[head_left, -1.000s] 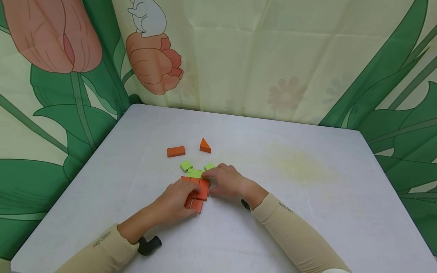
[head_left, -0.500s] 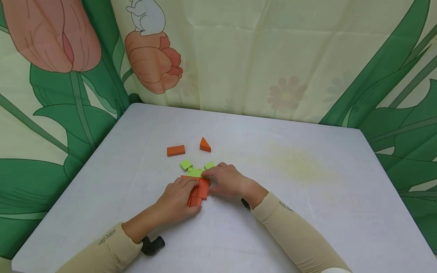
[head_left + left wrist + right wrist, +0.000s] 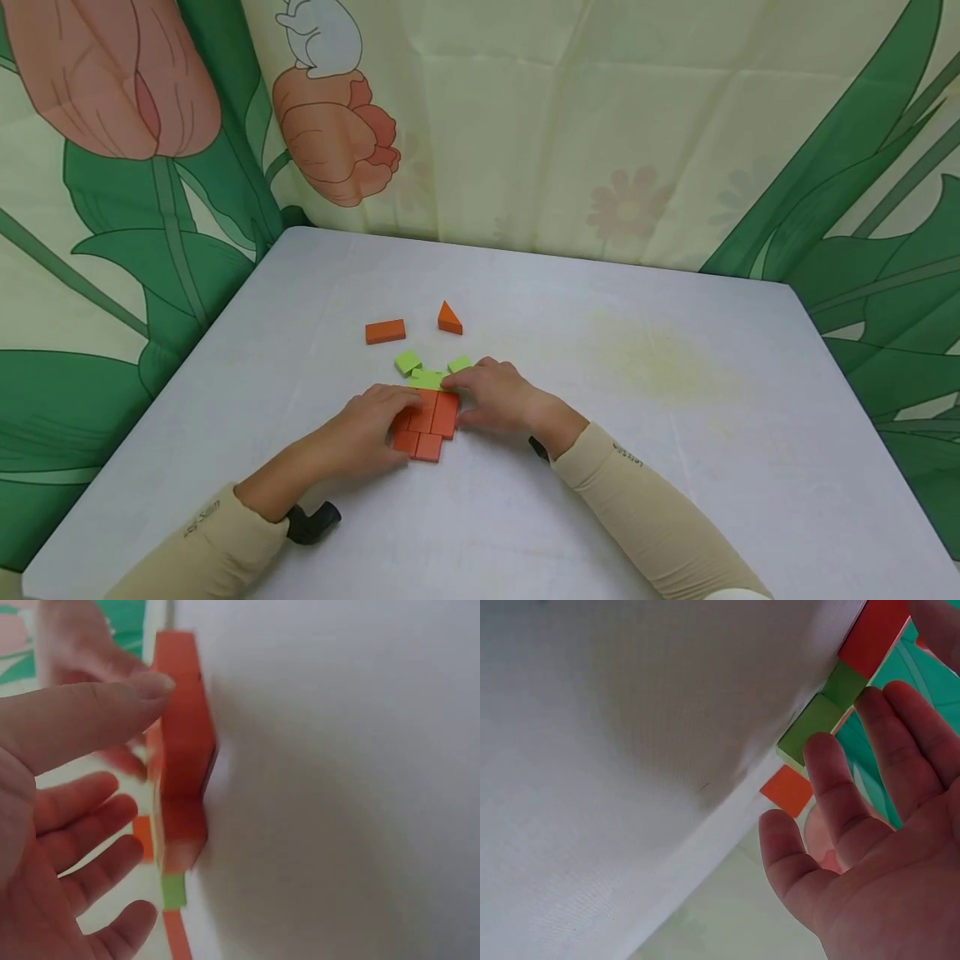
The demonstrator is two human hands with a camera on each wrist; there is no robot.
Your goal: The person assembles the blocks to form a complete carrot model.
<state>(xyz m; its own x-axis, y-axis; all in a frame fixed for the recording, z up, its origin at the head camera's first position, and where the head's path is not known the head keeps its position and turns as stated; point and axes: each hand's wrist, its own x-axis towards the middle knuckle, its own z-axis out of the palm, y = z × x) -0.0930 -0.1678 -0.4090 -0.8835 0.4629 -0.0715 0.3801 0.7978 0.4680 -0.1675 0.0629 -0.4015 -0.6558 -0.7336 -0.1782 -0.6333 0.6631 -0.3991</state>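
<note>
Floral cloth printed with tulips and broad green leaves (image 3: 187, 242) hangs behind and beside a white counter (image 3: 675, 467), which carries a faint yellowish stain (image 3: 660, 367) toward its right side.

Near the middle of the counter, somewhat toward the near edge, lies a flat cluster of orange blocks (image 3: 431, 421) fitted edge to edge, with a smaller orange piece at its near end. The left hand (image 3: 367, 429) rests against the cluster's left side; its fingers (image 3: 401, 398) are fairly straight, lying over the far left part of the orange pieces, pressing rather than grasping. In the left wrist view the thumb (image 3: 97, 712) is stretched out with its tip touching the orange edge, the other fingers relaxed and spread.

The right hand (image 3: 495, 398) lies at the cluster's right side, its fingertips (image 3: 453, 381) touching the green block (image 3: 429, 379) that sits against the far end of the orange pieces. In the right wrist view its fingers (image 3: 840, 795) are straight and released, closing on nothing.

Two more small green blocks lie just beyond: one (image 3: 408, 362) to the left and one (image 3: 460, 364) just beside the right hand's knuckles. Farther toward the back edge, apart from the rest, are an orange rectangular block (image 3: 386, 332) and an orange triangle (image 3: 450, 318) standing on edge.

Both arms wear beige sleeves (image 3: 637, 508).
</note>
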